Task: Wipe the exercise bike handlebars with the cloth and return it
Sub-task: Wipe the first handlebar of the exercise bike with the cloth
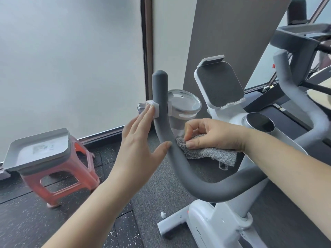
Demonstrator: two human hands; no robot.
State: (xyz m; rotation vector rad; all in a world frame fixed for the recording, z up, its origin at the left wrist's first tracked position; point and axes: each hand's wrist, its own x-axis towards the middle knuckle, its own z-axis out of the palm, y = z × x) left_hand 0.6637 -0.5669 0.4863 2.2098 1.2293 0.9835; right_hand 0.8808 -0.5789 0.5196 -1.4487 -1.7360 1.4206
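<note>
Forearms fill the lower frame, both reaching up toward the bike's left handlebar [162, 129], the dark foam tube curving up to a rounded tip at 12 o'clock. Left hand [141, 138] is spread flat, fingers together and straight, thumb tip resting on the tube's outer curve, fingertips by the white clamp [155, 110] — bracing, not gripping. Right hand [213, 135] pinches the grey terry cloth [209, 152] w/ thumb and fingers, bunched against the tube's inner side at 3 o'clock of the bend.

Wiping looks underway; I'd say only this curve is being covered. To do it well: wrap the cloth round the tube rather than dab one side, slide up toward the tip, then down along the lower bar, left hand steadying. Mind the cup holder [184, 104] just behind the tube, approx 1 o'clock.

Grey tray [38, 151] on the red stool [59, 178] sits at 9 o'clock — likely the cloth's home, tho can't confirm.
</note>
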